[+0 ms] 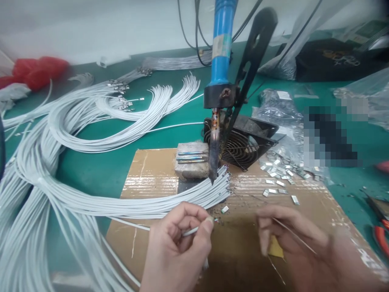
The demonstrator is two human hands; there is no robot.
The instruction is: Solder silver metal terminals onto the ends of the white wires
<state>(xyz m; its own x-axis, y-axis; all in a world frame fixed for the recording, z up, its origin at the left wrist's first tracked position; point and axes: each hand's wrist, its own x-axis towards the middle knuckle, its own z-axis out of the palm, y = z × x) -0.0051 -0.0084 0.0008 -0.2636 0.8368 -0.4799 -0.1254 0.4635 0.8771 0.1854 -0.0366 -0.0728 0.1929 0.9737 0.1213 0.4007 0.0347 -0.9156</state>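
Note:
Pinched between the thumb and fingers of my left hand is a white cable, its stripped end just past the fingertips. My right hand, smeared by motion, is closed on a thin solder wire at the right; a yellow scrap shows by its fingers, and I cannot tell whether it is held. Above and between the hands, a soldering iron hangs tip-down in a black clamp. Under its tip lies a bundle of white cables. A small metal connector lies beyond my left fingertips.
Cardboard covers part of the green table. On it sit a grey block with metal rods and several loose connectors. A black fan stands behind the iron. Large cable coils fill the left; red-handled pliers lie right.

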